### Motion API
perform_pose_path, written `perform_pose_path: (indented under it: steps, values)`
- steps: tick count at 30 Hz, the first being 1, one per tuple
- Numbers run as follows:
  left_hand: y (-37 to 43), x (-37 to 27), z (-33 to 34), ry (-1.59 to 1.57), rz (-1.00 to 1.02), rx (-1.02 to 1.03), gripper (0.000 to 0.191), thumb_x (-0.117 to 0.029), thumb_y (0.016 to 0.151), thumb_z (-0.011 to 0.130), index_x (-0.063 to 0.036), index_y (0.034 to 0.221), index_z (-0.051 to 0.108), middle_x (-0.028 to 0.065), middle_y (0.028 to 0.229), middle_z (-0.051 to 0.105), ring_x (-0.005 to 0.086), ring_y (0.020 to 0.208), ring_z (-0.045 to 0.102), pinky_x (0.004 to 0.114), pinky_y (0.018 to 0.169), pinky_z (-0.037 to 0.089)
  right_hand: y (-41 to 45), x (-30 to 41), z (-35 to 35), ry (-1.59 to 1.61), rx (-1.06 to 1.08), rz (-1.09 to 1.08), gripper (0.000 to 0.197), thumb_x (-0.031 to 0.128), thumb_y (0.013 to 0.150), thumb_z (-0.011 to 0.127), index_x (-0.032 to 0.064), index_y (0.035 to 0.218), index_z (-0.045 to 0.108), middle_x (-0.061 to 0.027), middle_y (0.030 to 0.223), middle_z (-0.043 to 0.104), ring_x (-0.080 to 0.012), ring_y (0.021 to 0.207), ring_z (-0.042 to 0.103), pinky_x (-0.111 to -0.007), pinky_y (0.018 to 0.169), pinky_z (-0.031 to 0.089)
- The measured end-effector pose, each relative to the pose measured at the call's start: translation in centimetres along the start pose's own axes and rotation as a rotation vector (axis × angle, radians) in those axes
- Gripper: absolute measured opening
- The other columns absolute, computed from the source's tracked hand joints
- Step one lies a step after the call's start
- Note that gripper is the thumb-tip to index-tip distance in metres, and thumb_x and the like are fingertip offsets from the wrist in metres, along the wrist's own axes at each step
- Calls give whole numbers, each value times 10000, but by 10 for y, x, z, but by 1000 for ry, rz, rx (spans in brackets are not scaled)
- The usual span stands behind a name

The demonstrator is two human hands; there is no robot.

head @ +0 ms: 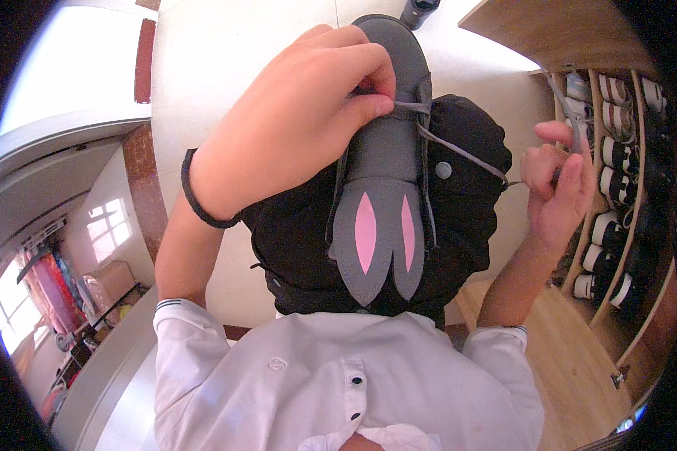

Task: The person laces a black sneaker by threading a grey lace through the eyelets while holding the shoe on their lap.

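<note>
A dark grey shoe (pixel 386 152) lies lengthwise over the black-clothed lap (pixel 468 225), its rounded end away from me. Its near flap (pixel 366 237) is shaped like two rabbit ears with pink insets. My left hand (pixel 338 96), with a black band at its wrist, pinches a grey lace (pixel 412 105) over the upper; its fingers hide part of the shoe. From the shoe's right side another length of grey lace (pixel 465 153) runs to my right hand (pixel 558 180), which is closed around it out to the right. A blurred grey strip rises above that hand, and something small and dark shows between its fingers.
Right of me stands an open wooden shoe cabinet (pixel 598 321) with several pairs of shoes (pixel 615 175) on its shelves. A black cylindrical object (pixel 419 11) stands on the pale tiled floor (pixel 231 34) beyond the shoe. Hanging clothes (pixel 53 287) show at far left.
</note>
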State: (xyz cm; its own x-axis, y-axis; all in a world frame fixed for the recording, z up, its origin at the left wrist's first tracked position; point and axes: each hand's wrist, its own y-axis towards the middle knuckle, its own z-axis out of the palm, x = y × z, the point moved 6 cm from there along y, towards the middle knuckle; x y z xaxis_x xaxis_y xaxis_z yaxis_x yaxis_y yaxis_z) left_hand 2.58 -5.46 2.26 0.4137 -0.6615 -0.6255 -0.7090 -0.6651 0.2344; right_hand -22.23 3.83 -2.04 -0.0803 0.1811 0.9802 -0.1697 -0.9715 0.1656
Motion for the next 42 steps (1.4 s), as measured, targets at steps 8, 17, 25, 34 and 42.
perform_pose_path:
  steps: [8,17,25,34,42]
  values:
    - [-3,-7,-2,-18,-65,-5,148,-60,835,698,-31,975,658,118,878,640,293,883,603,378,787,473,10,13,31,-245,122,-35,271,160,1011,507,-29,1122,666,46,705,489,-36,606,391,-201,556,270]
    - [-5,-4,4,7,-9,5,135,-101,876,681,-31,991,673,121,905,657,282,873,603,368,786,476,23,18,55,-380,167,92,239,133,980,577,-6,1130,700,1,865,676,-70,785,593,-221,712,466]
    - [-4,-6,8,-8,-65,-43,128,-94,881,681,-18,982,662,136,852,630,290,843,605,365,769,486,52,2,89,-537,496,84,246,164,865,734,-15,1034,718,-39,832,700,-90,770,614,-249,697,494]
    - [-9,17,7,-294,-185,1,203,-52,907,663,-27,1108,674,66,961,698,129,884,635,286,779,504,58,2,102,-522,624,127,196,174,883,708,-15,930,686,-14,721,613,-75,697,562,-256,636,462]
    - [-36,15,-14,-186,-330,-186,167,-99,917,674,-17,1062,685,42,940,692,142,884,626,293,785,492,51,1,92,-477,546,155,198,214,930,685,18,956,692,35,733,586,-48,666,493,-235,596,397]
